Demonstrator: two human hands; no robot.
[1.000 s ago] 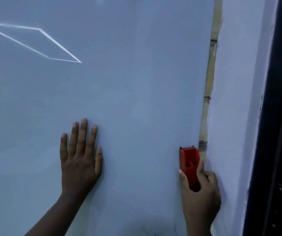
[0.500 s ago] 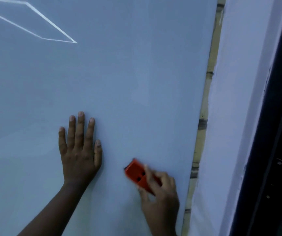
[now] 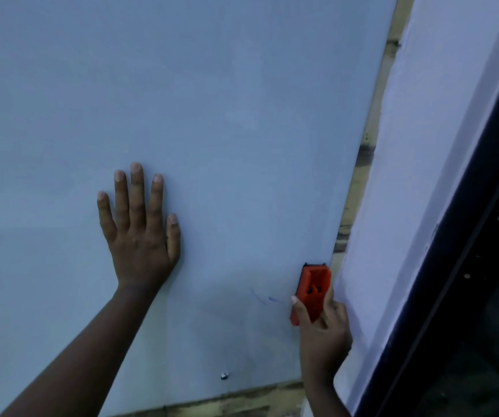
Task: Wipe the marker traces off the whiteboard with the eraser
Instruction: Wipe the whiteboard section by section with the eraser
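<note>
Eraser (image 3: 314, 288), orange plastic with a black pad edge, long axis upright, is gripped by right hand (image 3: 322, 326) at whiteboard (image 3: 242, 115) right edge beside faint blue marks (image 3: 267, 297); left hand (image 3: 139, 227) is laid flat, fingers straight.

The right hand (image 3: 322, 322) has slid the orange eraser (image 3: 312, 291) back to the right edge of the whiteboard (image 3: 227, 115). Half a second ago the eraser lay tilted near the middle of the board, close to the other hand. Now it stands upright again, right by the board's edge. The view has dipped lower. The bright white lines at the top left have almost gone out of sight. A few faint blue marks (image 3: 264, 298) now show just left of the eraser.
</note>
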